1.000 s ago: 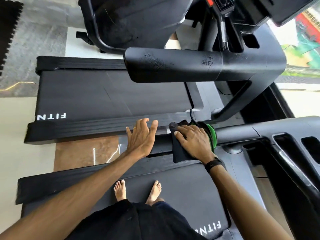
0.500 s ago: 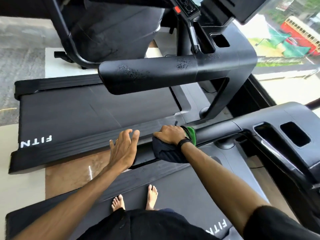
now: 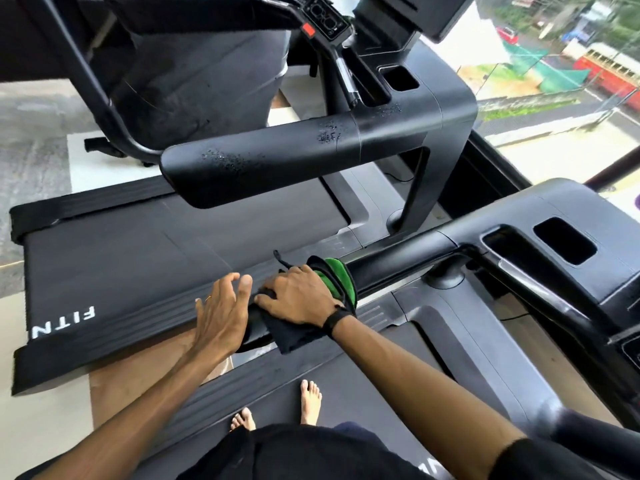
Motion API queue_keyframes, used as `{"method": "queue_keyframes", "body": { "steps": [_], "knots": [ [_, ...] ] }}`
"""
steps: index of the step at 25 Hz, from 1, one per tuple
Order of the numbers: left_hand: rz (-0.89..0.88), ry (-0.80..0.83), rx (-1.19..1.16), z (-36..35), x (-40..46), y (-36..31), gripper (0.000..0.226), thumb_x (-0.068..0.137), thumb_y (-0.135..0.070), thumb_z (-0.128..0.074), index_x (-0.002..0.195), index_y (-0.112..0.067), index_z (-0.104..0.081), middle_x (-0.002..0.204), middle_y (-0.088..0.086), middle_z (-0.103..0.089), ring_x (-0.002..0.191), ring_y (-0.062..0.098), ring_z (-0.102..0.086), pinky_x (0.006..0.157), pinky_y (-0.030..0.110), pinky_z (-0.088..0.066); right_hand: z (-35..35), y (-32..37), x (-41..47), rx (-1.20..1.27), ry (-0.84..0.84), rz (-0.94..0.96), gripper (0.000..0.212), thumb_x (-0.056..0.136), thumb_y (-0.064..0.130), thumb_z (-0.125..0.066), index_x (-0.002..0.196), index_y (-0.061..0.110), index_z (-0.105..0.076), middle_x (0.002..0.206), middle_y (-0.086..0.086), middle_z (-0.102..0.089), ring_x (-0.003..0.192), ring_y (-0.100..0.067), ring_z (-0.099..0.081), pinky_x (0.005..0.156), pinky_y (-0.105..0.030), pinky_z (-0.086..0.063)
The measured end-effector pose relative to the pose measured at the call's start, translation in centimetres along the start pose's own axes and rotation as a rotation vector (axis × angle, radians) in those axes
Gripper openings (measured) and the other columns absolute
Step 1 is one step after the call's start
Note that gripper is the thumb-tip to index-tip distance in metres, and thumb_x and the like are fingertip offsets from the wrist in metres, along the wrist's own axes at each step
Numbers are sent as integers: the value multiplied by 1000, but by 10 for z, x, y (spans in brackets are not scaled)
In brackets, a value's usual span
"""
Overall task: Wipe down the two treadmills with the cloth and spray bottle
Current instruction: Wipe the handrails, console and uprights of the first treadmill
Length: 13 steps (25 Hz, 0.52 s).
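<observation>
Right hand (image 3: 304, 297) curls over the cloth (image 3: 313, 308), a black and green rag wrapped round the near treadmill's handrail (image 3: 391, 263), gripping so the fabric rubs the whole tube. Left hand (image 3: 223, 311) lies just left of it, fingers straight and relaxed, palm against the rail's end, likely bracing. Beyond the hands, the far treadmill's handrail (image 3: 277, 161) shows spray droplets, apparently wetted and not yet wiped. Its belt (image 3: 138, 258) sits past the left hand. Spray bottle not in view.
</observation>
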<state>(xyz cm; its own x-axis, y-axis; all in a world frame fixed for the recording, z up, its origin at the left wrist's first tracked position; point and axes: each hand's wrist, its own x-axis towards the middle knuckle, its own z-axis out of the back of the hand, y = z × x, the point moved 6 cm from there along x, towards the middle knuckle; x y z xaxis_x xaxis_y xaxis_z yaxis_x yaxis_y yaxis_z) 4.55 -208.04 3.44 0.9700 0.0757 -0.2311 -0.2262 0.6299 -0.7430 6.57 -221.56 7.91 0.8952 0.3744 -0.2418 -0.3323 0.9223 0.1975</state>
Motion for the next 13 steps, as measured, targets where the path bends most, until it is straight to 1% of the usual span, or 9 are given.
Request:
{"method": "queue_keyframes", "body": {
  "steps": [3,5,6,7,10,13],
  "knots": [
    [22,-35,-17,2,0,1,92,78,-78,-4,136,-19,-45,144,1,-48,135,23,-40,117,51,-17,5,-15,-21,23,-133,77,42,94,51,-41,111,23,-68,108,-3,-69,99,-28,-59,89,-42,-40],
    [45,-98,-65,7,-2,1,92,78,-77,-5,135,-17,-47,142,3,-51,132,26,-43,115,48,-22,10,-35,-24,30,-170,54,47,91,54,-35,108,24,-66,105,-2,-67,98,-29,-58,87,-44,-41],
    [52,-133,-87,10,-4,0,91,79,-75,-6,134,-16,-49,140,4,-53,130,27,-45,113,46,-25,12,-43,-20,10,-158,23,50,89,56,-33,107,24,-66,106,-3,-66,100,-31,-58,87,-45,-41],
    [55,-168,-103,13,-6,-1,90,80,-74,-7,132,-15,-50,138,5,-54,128,28,-46,112,45,-27,12,-51,-13,-16,-116,-22,51,89,57,-32,107,23,-66,108,-5,-67,104,-32,-58,89,-45,-41],
    [43,-255,-137,18,-9,-3,83,85,-69,-9,128,-13,-53,131,4,-58,123,24,-49,108,44,-29,3,-70,23,-15,88,-168,43,95,51,-44,109,17,-67,121,-13,-66,117,-35,-57,97,-46,-39],
    [43,-317,-142,21,-11,-2,74,89,-64,-11,124,-15,-55,128,0,-58,121,20,-50,109,45,-28,-21,-67,57,55,366,-273,46,93,44,-51,125,13,-61,138,-16,-58,127,-35,-53,105,-46,-37]
  ]
}}
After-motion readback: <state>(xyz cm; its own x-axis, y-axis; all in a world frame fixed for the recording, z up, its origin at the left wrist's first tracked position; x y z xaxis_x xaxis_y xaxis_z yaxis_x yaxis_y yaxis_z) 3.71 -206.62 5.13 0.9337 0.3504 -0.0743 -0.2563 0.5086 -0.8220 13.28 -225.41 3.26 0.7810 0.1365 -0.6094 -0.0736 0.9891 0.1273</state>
